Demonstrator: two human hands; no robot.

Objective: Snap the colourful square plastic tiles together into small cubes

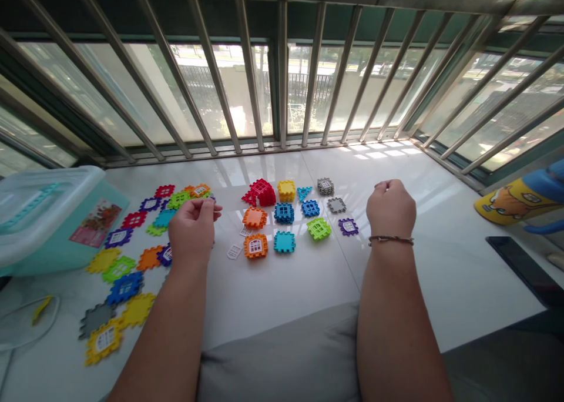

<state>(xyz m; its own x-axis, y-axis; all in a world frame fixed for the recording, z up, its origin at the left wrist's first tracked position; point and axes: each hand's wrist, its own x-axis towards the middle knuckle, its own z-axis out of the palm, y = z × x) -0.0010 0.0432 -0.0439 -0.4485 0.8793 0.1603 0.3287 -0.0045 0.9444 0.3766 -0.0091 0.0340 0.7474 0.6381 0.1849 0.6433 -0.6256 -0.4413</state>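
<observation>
Head view: plastic tiles [284,241] before steel window bars [282,67]

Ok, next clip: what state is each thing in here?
Left hand: fingers pinched together above the pieces; anything held is hidden.
Right hand: fingers curled, nothing visibly held.
Red block house: assembled.
Orange tile: white window fitted.
White window piece: loose, lying flat.
Teal plastic box: clear lid on.

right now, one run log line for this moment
left hand: fingers pinched, contents hidden | right hand: fingers curled, contents hidden | between: white window insert, orange block
</observation>
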